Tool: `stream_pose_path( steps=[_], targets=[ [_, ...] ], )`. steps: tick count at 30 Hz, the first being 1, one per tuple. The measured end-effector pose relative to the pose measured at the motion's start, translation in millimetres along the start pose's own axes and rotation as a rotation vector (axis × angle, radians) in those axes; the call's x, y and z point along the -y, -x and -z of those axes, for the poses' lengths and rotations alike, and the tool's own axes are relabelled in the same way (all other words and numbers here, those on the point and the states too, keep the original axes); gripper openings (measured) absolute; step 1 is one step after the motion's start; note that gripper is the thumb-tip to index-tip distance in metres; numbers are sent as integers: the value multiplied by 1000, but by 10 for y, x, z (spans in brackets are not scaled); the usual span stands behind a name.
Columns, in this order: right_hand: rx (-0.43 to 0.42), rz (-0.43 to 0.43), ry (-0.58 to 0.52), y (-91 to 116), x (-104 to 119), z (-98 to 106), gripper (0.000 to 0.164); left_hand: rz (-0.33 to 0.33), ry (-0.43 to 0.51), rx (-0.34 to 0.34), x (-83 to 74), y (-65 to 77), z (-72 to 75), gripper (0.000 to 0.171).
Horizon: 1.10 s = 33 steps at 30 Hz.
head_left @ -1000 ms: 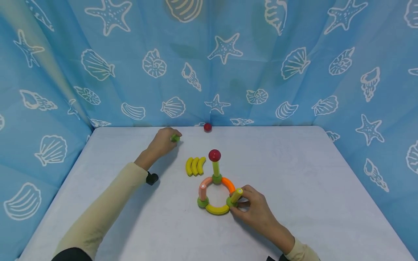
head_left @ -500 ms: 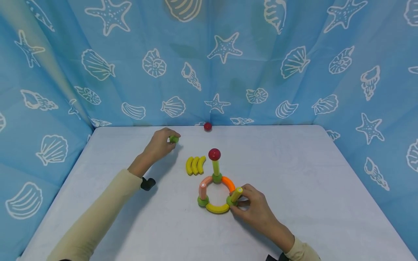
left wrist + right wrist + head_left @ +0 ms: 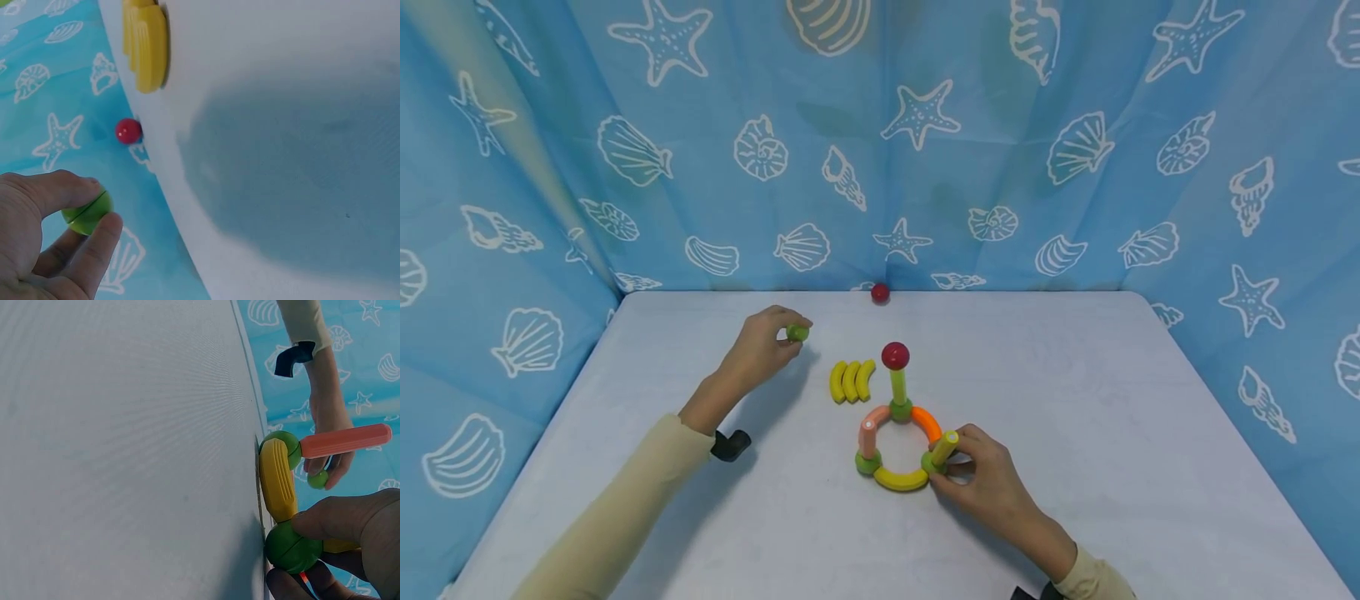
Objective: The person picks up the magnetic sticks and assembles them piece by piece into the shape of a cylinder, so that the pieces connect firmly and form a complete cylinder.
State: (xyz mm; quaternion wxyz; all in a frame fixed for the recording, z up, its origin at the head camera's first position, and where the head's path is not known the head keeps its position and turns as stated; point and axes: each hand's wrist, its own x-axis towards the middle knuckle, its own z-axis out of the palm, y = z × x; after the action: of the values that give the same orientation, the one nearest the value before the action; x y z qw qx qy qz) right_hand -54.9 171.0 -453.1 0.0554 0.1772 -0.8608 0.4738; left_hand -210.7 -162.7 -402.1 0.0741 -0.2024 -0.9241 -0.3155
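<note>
Between left thumb and fingertips, my left hand pinches a green ball above the table's far left part. My right hand holds the green ball at the right corner of a ring of toy building pieces. That ring joins a yellow curved bar, an orange curved bar and a pink curved bar through green balls. A pink rod stands on the left ball, a yellow rod tilts up from the right one. A red ball tops the back rod.
Three yellow curved bars lie side by side behind and left of the ring. Another red ball sits at the far edge of the white table. A blue seashell-patterned curtain hangs around the back and sides.
My left hand has come back slightly from the far edge, toward me, with the green ball in it. The right hand and the ring stay as they were.
</note>
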Motion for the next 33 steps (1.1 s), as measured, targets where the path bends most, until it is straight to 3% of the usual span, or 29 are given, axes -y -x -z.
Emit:
stream_pose_path(
  steps=[33],
  targets=[
    [-11,14,9,4,-39,-12,37,-80,63,-63,-336,552,179,32]
  ],
)
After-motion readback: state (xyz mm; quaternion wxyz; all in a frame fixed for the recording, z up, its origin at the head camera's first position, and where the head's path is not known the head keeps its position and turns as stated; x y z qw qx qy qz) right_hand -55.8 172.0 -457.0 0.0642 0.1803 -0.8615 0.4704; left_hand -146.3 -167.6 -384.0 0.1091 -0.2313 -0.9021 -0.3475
